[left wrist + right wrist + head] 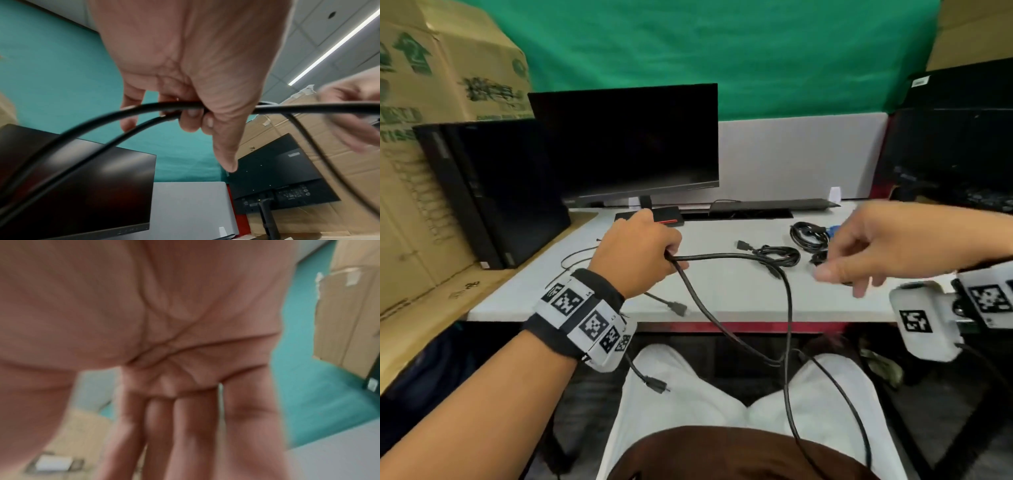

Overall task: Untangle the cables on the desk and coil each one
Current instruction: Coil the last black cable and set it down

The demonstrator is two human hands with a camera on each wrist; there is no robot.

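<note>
My left hand [645,253] grips a thick black cable [726,255] above the white desk [722,291]; in the left wrist view the fingers [191,118] curl round two strands of this cable [92,123]. From the fist it runs right to a loose tangle [780,257] on the desk, and a loop [789,359] hangs down over my lap. My right hand [859,260] hovers over the desk's right part with fingers loosely spread and holds nothing; the right wrist view shows its bare palm [185,337], blurred. A coiled black cable [808,236] with a blue plug lies behind it.
A dark monitor [626,144] and a black PC tower [493,192] stand at the back left, cardboard boxes [424,137] beside them. A thin cable with a plug [674,306] lies at the front edge. A flat black device [770,205] sits against the grey partition.
</note>
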